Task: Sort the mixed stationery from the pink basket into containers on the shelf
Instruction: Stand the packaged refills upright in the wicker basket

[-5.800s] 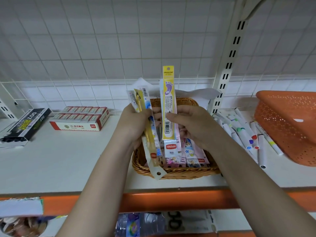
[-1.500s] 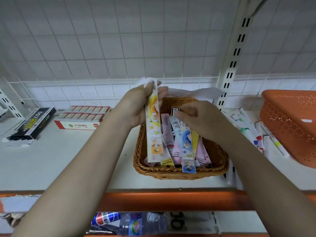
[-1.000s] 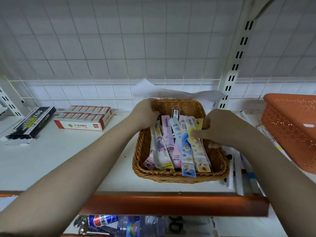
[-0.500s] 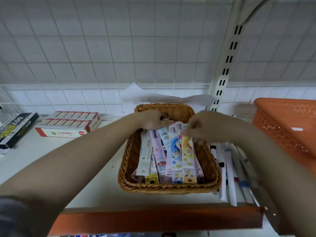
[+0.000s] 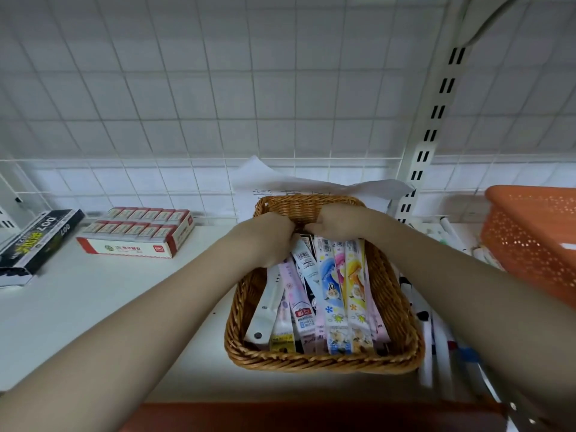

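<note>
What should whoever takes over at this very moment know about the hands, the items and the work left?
Left hand and right hand: both at the far end of the wicker basket, on the tops of the packaged pens; whether they grip them cannot be told.
Done: packets lie lengthwise side by side in the basket.
Beside it: loose markers on the shelf to the right, orange basket further right, eraser box to the left.
Left: the loose markers lie unsorted; the pink basket is out of view.
</note>
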Available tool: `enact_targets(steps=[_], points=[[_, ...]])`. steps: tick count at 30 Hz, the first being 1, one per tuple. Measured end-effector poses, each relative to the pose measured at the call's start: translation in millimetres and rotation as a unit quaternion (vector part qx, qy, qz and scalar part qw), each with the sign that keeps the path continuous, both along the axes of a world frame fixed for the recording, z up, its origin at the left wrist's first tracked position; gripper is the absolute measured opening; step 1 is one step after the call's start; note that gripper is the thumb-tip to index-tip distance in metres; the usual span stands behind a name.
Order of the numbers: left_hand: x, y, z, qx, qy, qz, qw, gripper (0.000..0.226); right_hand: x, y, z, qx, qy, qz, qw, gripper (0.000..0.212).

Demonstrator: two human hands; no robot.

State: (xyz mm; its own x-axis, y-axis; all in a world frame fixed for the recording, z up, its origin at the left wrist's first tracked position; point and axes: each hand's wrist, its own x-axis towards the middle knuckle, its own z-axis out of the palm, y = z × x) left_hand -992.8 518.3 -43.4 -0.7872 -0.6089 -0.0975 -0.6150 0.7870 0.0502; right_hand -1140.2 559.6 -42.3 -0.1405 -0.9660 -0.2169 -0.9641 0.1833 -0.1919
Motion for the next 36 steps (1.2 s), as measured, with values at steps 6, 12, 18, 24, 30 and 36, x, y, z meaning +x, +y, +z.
enact_targets(steps=[6,12,18,24,30,36], points=[[-23.4,-19.2,-8.5,0.029,-0.062,-0.017,0.998,0.033,-10.9,23.3,11.8,0.021,-0.026,0.037,0.999,0.050],[-31.5,-23.9,-10.3,0.060,-0.123,0.003,0.991,0.032,-5.0,63.6,26.4,0.042,0.028,0.049,0.998,0.049],[-23.0,-20.0,-0.7,0.062,-0.094,-0.040,0.993,0.034,13.2,99.5,31.0,0.099,0.013,0.039,0.994,0.099],[-6.6,-6.8,3.1,0.048,-0.031,-0.041,0.997,0.040,30.7,115.0,20.3,0.091,0.037,0.045,0.994,0.100],[44.3,28.7,22.6,0.050,0.035,-0.102,0.993,0.045,27.1,122.3,38.9,0.060,0.037,0.024,0.997,0.072],[63.8,43.2,24.2,0.082,-0.069,-0.061,0.992,0.090,44.6,123.1,32.6,-0.004,-0.027,0.023,0.999,0.040]])
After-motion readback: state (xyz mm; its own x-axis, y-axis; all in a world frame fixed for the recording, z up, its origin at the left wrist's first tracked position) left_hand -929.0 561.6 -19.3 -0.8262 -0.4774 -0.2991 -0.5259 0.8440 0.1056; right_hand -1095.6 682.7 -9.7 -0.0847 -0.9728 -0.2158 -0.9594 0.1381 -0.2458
